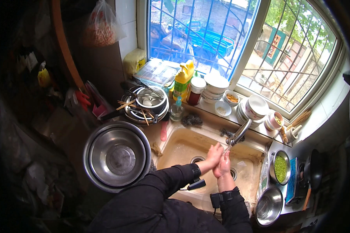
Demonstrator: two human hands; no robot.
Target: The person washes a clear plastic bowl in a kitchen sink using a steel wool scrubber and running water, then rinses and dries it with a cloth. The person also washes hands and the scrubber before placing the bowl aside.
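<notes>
Over the beige sink (178,145), my left hand (214,155) and my right hand (222,166) touch each other at the palms and wrists, with wet-looking skin. Both are just below the spout of the chrome faucet (240,132), where a thin stream of water seems to fall on the fingers. No object shows in either hand, though the overlap hides part of the palms. One metal drain (197,159) lies left of the hands, another drain (234,174) at their right.
Nested steel basins (116,157) stand left of the sink. Behind it are a soap pump bottle (177,110), a yellow detergent jug (183,80), stacked bowls (214,87) and plates (255,107). At right are a pot of green beans or peas (280,168), an empty steel bowl (269,206) and a wok (313,166).
</notes>
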